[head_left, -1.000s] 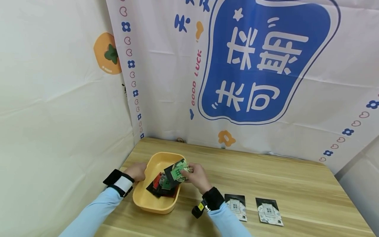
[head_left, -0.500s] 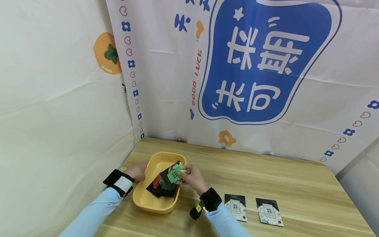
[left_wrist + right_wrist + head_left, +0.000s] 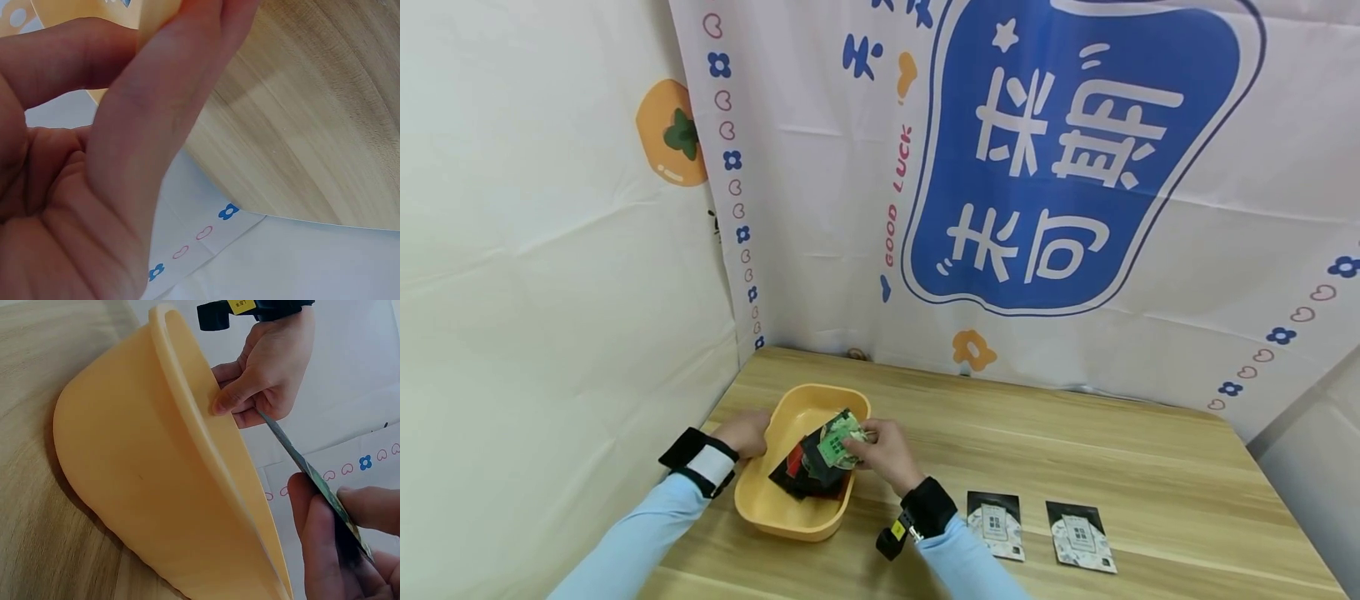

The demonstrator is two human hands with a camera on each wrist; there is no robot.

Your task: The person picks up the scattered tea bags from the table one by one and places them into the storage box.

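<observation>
My left hand (image 3: 747, 434) grips the left rim of a yellow plastic tub (image 3: 775, 518), thumb inside the wall, as the right wrist view shows. Between thumb and fingers my right hand (image 3: 889, 455) pinches a flat black-and-green packet (image 3: 832, 448) with a pale printed front. It hangs over the right side of the tub, above several dark packets (image 3: 786, 482), one of them with a red patch. In the right wrist view the held packet (image 3: 310, 473) shows nearly edge-on. In the left wrist view, the tub wall (image 3: 152, 25) sits between the fingers.
Two black-and-white packets, a nearer one (image 3: 996, 527) and one farther right (image 3: 1081, 537), lie flat on the wooden table (image 3: 1075, 450). A white printed cloth (image 3: 820, 208) hangs behind the table, and a plain wall covering (image 3: 565, 250) stands on the left.
My right hand has shifted slightly left and down with the green packet, bringing it lower over the packets in the tub. The left hand stays on the rim.
</observation>
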